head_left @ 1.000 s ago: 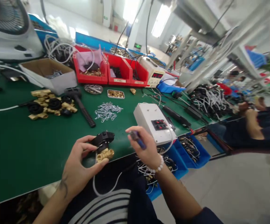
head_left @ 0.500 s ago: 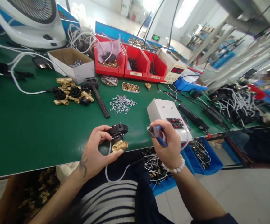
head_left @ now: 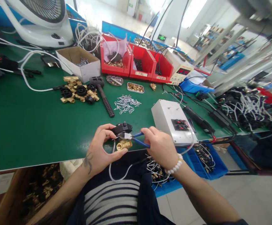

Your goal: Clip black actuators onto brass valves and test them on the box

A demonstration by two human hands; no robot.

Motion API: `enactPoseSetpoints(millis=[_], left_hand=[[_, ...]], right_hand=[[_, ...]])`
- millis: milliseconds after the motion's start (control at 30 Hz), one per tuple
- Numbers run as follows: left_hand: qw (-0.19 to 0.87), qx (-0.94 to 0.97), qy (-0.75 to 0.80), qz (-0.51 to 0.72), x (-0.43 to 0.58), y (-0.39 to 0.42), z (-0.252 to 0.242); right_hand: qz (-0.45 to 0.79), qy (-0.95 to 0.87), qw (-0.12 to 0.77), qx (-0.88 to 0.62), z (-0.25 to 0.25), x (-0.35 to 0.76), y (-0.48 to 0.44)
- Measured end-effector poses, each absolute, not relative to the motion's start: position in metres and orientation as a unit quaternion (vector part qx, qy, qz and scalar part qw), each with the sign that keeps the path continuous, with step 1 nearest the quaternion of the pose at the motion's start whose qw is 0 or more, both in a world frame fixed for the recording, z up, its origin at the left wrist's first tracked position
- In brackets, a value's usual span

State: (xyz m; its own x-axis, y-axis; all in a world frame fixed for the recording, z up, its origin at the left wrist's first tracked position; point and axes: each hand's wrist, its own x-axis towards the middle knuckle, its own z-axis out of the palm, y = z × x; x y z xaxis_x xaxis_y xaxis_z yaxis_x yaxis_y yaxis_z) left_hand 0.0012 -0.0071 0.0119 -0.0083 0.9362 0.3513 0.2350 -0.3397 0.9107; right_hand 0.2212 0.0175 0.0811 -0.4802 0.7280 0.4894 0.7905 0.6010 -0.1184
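Observation:
My left hand [head_left: 103, 143] grips a brass valve [head_left: 124, 145] with a black actuator housing [head_left: 123, 127] on top, held just above the bench's front edge. A white cable [head_left: 113, 176] loops down from it towards my lap. In my right hand [head_left: 160, 145] are blue-handled pliers [head_left: 140, 140], pointing left. Their jaws lie against the join between the black housing and the brass body, close to my left fingertips. A thin metal pin shows by those fingertips. Whether the jaws bite on it I cannot tell.
On the green bench [head_left: 44, 131] lie loose wire clips [head_left: 126, 103], a black hammer [head_left: 105, 99] and a heap of brass valves [head_left: 78, 90]. A grey switch box [head_left: 166, 117] stands to the right. Red bins [head_left: 141, 68] and a white fan [head_left: 44, 31] line the back.
My right hand has turned and moved left, bringing the pliers from beside the switch box onto the valve. My left hand still holds the valve in nearly the same place.

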Motion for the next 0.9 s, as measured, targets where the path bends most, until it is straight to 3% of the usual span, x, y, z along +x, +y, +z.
enactPoseSetpoints(millis=[67,200,267,433,600,667,800,833,900], left_hand=[[0.334,0.619,0.468,0.535,0.001,-0.007,0.012],[0.339,0.614,0.474,0.533,0.002,-0.006,0.014],[0.338,0.613,0.473,0.535,0.002,-0.006,0.014],[0.280,0.658,0.471,0.516,0.003,-0.007,0.012],[0.273,0.668,0.462,0.516,0.002,-0.007,0.011],[0.282,0.663,0.459,0.519,0.001,-0.006,0.012],[0.281,0.663,0.459,0.520,0.001,-0.007,0.013],[0.283,0.660,0.462,0.521,0.002,-0.007,0.013],[0.297,0.646,0.470,0.523,0.002,-0.007,0.014]], right_hand=[[-0.053,-0.872,0.208,-0.440,0.080,0.221,0.018],[-0.009,-0.813,0.379,-0.442,0.086,0.222,0.016],[-0.018,-0.802,0.415,-0.430,0.084,0.222,0.015],[-0.045,-0.882,0.196,-0.425,0.080,0.218,0.018],[-0.014,-0.807,0.386,-0.447,0.095,0.220,0.017],[-0.038,-0.819,0.364,-0.443,0.093,0.221,0.018],[-0.063,-0.883,0.178,-0.429,0.086,0.224,0.022],[-0.055,-0.880,0.189,-0.432,0.087,0.225,0.022],[-0.035,-0.848,0.292,-0.442,0.090,0.226,0.022]])
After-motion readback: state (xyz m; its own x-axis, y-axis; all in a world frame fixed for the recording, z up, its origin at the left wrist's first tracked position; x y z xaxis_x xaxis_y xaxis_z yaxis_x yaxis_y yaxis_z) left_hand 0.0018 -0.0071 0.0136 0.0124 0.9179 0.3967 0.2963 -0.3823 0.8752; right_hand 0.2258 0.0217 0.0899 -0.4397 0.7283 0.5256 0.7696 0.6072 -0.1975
